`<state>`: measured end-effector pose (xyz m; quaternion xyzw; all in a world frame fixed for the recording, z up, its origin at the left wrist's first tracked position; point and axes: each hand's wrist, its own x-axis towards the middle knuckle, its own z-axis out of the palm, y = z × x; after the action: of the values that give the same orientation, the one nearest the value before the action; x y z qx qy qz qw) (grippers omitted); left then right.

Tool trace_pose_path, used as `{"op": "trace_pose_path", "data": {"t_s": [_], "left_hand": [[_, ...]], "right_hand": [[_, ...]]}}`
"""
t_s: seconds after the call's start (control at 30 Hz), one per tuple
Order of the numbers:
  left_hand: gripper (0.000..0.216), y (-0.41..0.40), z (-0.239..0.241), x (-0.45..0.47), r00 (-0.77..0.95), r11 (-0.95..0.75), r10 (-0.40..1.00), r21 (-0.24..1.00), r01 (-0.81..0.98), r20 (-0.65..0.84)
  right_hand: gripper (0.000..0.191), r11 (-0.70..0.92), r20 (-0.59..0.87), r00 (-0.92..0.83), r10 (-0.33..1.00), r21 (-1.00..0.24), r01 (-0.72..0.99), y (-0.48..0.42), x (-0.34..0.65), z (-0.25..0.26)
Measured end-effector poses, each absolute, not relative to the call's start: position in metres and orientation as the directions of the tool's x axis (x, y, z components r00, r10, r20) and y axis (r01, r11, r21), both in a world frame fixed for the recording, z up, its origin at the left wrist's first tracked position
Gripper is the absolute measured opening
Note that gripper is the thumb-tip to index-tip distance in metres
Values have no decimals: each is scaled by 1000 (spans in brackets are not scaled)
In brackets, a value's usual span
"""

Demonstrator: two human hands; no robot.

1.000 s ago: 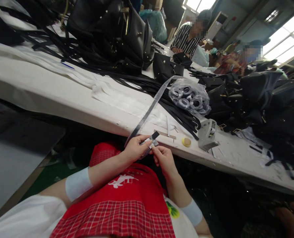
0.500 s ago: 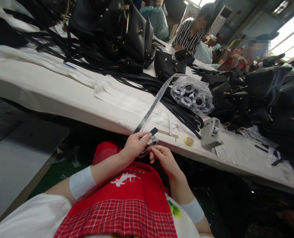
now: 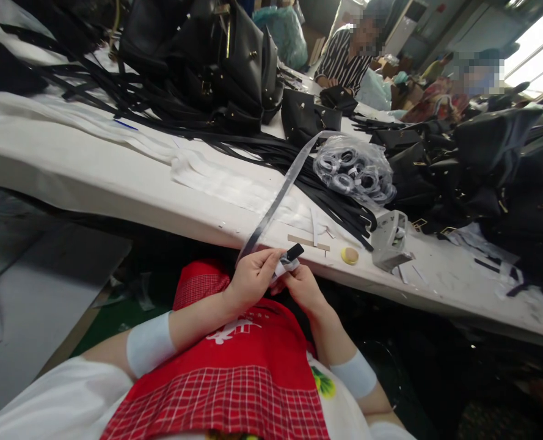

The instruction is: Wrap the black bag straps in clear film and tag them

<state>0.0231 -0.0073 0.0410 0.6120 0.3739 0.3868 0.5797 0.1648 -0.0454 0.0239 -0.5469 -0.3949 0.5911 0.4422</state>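
Observation:
My left hand [image 3: 251, 278] is closed around a black strap, whose black tip [image 3: 295, 251] pokes out past the thumb. A long stretch of the strap [image 3: 275, 205], seemingly sleeved in clear plastic, runs from this hand up across the table toward a bag of rolls. Just below the tip, a white wrapping piece [image 3: 286, 265] lies around the strap. The fingers of my right hand [image 3: 303, 288] pinch at the lower edge of that white piece. Both hands are close together in front of the table edge, above a red apron [image 3: 234, 366].
On the white table [image 3: 92, 174] lie black straps [image 3: 326, 201], white strips [image 3: 225, 180], a plastic bag of coiled rolls [image 3: 356, 171], a grey tape dispenser [image 3: 389, 238] and a yellow round roll [image 3: 349, 255]. Black handbags [image 3: 239, 67] stand behind. A person in stripes [image 3: 344, 58] sits across.
My right hand has come up against the strap end and now pinches the white piece there. The black tip has shifted slightly right and down, with the left hand still holding the strap.

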Motion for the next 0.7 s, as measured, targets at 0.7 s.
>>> {"op": "trace_pose_path", "data": {"t_s": [0.7], "left_hand": [[54, -11, 50, 18, 427, -379, 868, 893, 244, 252]], "right_hand": [[13, -268, -349, -23, 937, -677, -685, -62, 157, 36]]}}
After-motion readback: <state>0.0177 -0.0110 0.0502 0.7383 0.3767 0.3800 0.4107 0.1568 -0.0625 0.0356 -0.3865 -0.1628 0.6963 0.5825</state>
